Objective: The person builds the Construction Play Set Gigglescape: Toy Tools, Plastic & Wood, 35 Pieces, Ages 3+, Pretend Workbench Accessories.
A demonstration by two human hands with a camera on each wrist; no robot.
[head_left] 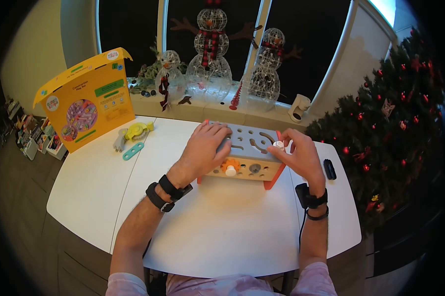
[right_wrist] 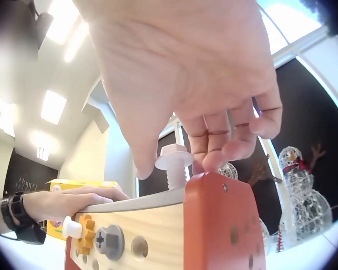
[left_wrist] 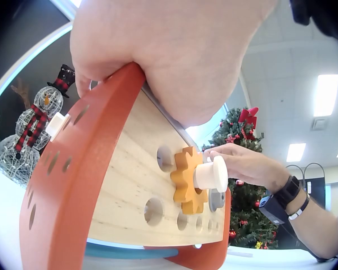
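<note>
A toy workbench (head_left: 244,169) with a grey slotted top, wooden front and red ends stands on the white table. My left hand (head_left: 205,146) lies over the left part of its top. At the top's right end, a white screw (right_wrist: 174,162) stands upright with its threads partly showing, and my right hand (right_wrist: 197,73) has thumb and fingers around its head. On the wooden front are an orange gear (left_wrist: 186,181) with a white bolt (left_wrist: 212,175) through it and a grey bolt (right_wrist: 109,242). Another white piece (left_wrist: 56,125) sticks out of the left red end.
A yellow box (head_left: 86,106) stands at the table's back left. Beside it lie yellow and grey toy pieces (head_left: 137,130) and a teal strip (head_left: 133,151). A black object (head_left: 329,169) lies at the right. Wire snowmen (head_left: 207,59) and a decorated tree (head_left: 395,123) are beyond the table.
</note>
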